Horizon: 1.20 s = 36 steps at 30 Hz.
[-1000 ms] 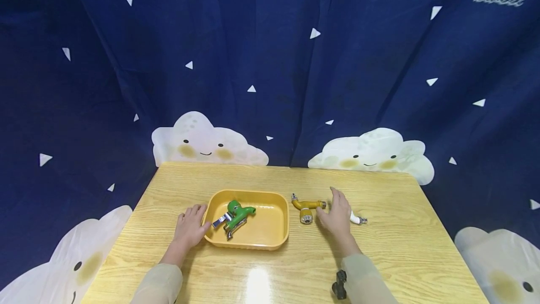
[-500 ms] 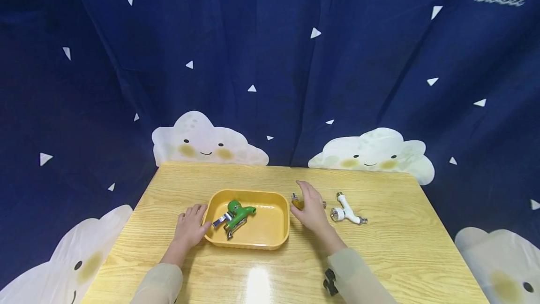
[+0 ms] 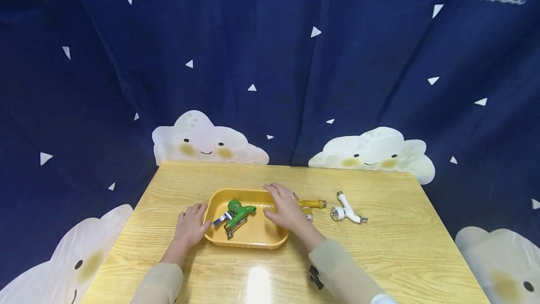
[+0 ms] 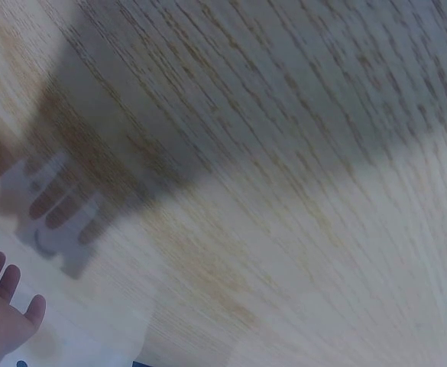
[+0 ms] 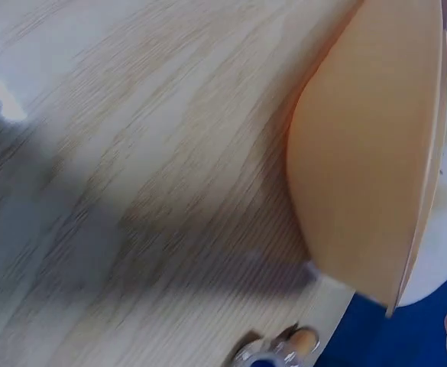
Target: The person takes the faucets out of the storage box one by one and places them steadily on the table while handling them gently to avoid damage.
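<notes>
An orange-yellow plastic tray (image 3: 236,244) stands on the table, its side filling the right part of the right wrist view (image 5: 361,153). Inside, at its left, lies a green faucet (image 3: 239,211) with shiny metal parts beside it. My left hand (image 3: 191,224) rests at the tray's left rim, thumb by the edge; its fingers look extended in the left wrist view. Over the tray's right side is my right hand (image 3: 287,209), fingers spread and holding nothing. Just right of that hand lies a yellow faucet (image 3: 312,204), partly hidden by it.
A white faucet (image 3: 347,210) with metal ends lies farther right on the wooden table (image 3: 401,247). Behind the table hangs a dark blue curtain (image 3: 253,50) with printed clouds. A small black device (image 3: 315,277) is at the right cuff.
My right hand has moved left, from between the white and yellow faucets, across the yellow faucet to the tray's right side. The white faucet is uncovered. The left hand stays put.
</notes>
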Motion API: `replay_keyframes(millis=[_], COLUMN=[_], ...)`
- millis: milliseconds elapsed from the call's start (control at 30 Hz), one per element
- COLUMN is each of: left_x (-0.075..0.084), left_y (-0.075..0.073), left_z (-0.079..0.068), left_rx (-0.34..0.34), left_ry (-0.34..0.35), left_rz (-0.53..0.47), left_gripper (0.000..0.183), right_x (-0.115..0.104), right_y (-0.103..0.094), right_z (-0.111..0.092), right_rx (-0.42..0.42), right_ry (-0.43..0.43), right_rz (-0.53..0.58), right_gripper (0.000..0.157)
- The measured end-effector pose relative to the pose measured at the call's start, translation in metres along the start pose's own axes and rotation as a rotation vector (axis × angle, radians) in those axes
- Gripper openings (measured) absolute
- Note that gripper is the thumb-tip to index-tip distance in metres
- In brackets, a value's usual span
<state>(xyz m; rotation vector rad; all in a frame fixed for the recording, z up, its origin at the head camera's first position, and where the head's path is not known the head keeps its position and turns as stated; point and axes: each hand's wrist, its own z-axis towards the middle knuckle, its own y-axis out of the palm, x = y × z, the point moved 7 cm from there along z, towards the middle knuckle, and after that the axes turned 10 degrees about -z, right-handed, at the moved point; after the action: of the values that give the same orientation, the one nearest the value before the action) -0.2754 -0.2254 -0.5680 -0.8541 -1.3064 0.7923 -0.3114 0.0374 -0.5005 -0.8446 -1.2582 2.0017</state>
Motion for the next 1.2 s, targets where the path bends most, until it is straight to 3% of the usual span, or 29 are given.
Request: replay_keyframes(millis=[467, 967, 1200], left_x=[-0.001, 0.0, 0.0], left_y=[-0.001, 0.0, 0.0], left_z=[0.0, 0.0, 0.0], left_rx=[0.009, 0.007, 0.007], left_ry=[0.01, 0.004, -0.006], left_rz=[-0.013, -0.009, -0.007], left_gripper=[0.057, 0.057, 0.057], right_x=[-0.038, -0.065, -0.074], right_y=[0.029, 0.052, 0.061], right_z=[0.014, 0.013, 0.011], right_rx=[-0.202, -0.339, -0.346], right_ry=[-0.054, -0.078, -0.093], right_rz=[-0.037, -0.049, -0.056], right_gripper=[0.066, 0.064, 0.062])
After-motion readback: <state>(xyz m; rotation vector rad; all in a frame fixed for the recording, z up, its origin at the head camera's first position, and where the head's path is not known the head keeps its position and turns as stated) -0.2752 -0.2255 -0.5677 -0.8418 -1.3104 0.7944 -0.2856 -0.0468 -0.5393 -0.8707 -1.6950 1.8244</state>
